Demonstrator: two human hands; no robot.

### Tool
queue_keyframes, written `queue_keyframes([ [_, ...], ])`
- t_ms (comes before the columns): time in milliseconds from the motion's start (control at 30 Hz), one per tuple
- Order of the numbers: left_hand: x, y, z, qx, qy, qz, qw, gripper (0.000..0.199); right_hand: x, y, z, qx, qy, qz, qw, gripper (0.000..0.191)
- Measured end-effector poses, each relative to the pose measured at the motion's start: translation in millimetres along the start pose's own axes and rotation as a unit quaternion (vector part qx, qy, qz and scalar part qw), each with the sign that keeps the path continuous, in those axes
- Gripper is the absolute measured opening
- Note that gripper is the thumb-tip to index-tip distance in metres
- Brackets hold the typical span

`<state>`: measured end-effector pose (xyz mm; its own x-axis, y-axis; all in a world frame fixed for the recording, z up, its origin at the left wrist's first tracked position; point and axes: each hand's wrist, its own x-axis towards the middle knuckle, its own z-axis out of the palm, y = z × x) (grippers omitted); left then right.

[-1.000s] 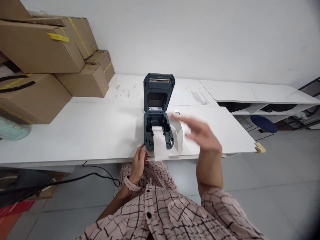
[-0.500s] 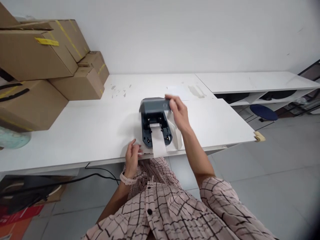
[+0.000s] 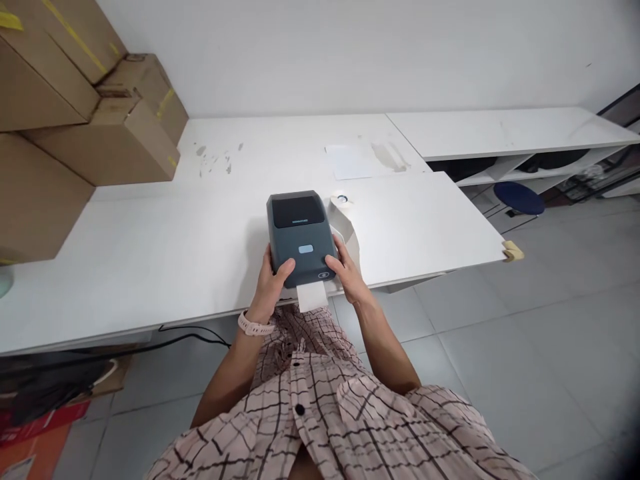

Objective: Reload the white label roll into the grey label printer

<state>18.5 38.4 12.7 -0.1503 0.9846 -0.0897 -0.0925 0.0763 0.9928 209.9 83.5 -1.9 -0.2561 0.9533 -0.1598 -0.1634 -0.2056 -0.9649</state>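
A dark grey-blue label printer sits near the front edge of the white table, its lid closed. White label paper sticks out of its front and hangs over the edge. My left hand grips the printer's front left corner, thumb on top. On the front right corner my right hand holds it the same way, thumb on the lid. A curled strip of pale backing paper lies just right of the printer, partly hidden by my right hand.
Cardboard boxes are stacked at the left. A flat white sheet lies behind the printer. Further right are a shelf unit and a blue stool. Black cables hang below the table.
The printer's lid has swung down from open to closed, covering the inside. My right hand has moved from the raised lid to the front right corner; my left hand has taken hold of the left side.
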Motion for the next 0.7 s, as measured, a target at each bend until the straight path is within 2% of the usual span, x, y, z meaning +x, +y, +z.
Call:
queue_keyframes([
  [133,6.9,-6.6,-2.9,0.014,0.025,0.035,0.999,0.076,3.3,1.5,1.6,0.002,0.005,-0.024,1.0,0.11],
  [233,1.6,-10.2,-0.7,0.036,0.039,0.049,0.997,0.07,4.7,2.8,2.8,-0.009,0.007,-0.031,0.999,0.106],
  [300,-13.4,-15.2,4.1,0.072,0.125,0.082,0.986,0.062,4.2,2.6,3.4,-0.017,0.007,-0.031,0.999,0.103],
  [367,-34.5,-22.6,10.6,0.115,0.252,0.114,0.954,0.048,3.3,2.0,4.0,-0.022,0.007,-0.033,0.999,0.101],
  [400,-44.9,-26.2,14.0,0.125,0.283,0.104,0.945,0.039,3.1,1.7,4.2,-0.023,0.007,-0.036,0.999,0.1],
  [467,-60.4,-30.7,20.1,0.124,0.218,0.051,0.967,0.044,3.3,1.6,4.1,-0.03,0.006,-0.045,0.999,0.098],
  [533,-65.5,-29.7,24.7,0.078,0.108,-0.035,0.99,0.052,3.9,2.1,3.8,-0.047,0.005,-0.051,0.998,0.097],
  [600,-62.1,-23.8,27.6,-0.001,0.024,-0.123,0.992,0.053,4.2,2.7,3.9,-0.066,0.004,-0.048,0.997,0.096],
  [667,-56.4,-16.4,28.9,-0.065,-0.013,-0.176,0.982,0.051,3.6,1.8,5.1,-0.073,0.003,-0.043,0.996,0.094],
  [700,-54.4,-13.3,28.9,-0.074,-0.018,-0.18,0.981,0.05,3.1,0.3,6.2,-0.073,0.008,-0.044,0.996,0.092],
])
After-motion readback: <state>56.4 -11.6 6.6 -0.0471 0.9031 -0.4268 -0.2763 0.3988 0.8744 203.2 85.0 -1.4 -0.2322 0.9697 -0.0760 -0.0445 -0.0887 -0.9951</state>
